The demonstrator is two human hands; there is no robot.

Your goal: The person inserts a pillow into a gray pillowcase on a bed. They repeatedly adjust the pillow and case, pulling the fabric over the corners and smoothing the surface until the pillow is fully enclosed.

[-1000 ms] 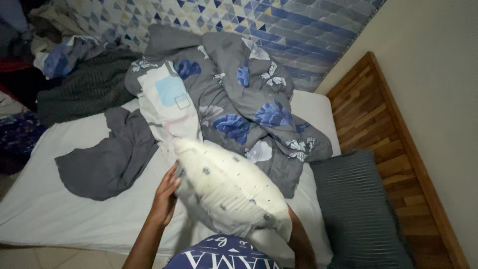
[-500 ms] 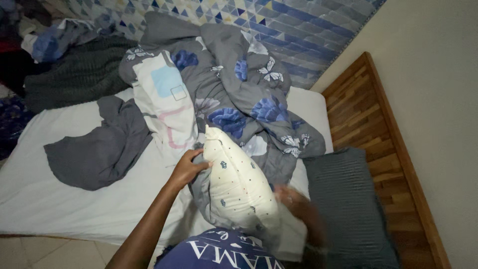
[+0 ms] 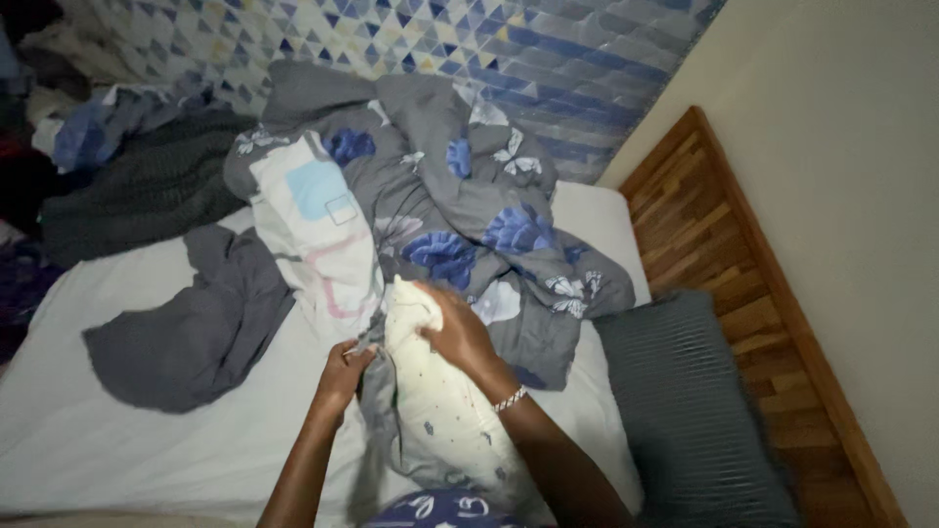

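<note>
Closest to the camera, at the bottom edge, a strip of dark blue clothing with white markings shows, and both forearms reach up from it over the bed. Between them stands a white pillow with small dark dots, held upright on its end against the person's body, its lower part partly wrapped in a grey pillowcase that hangs down its left side. The left hand is closed on the grey pillowcase edge at the pillow's left side, fingers pinched together around the fabric. The right hand, with a light beaded bracelet on the wrist, is pressed over the pillow's top corner, fingers curled down onto it and gripping it. Under the hands lies the white sheet of the mattress. To the right, a dark grey ribbed cushion rests at the mattress edge against the wooden bed frame. To the left, a plain grey cloth lies crumpled on the sheet. Beyond the hands, a grey duvet with blue flowers and white butterflies is heaped up, a white pastel-patterned cloth lying on it. Farthest back are a dark knitted blanket and an upright mattress with a blue triangle pattern leaning by the cream wall.
</note>
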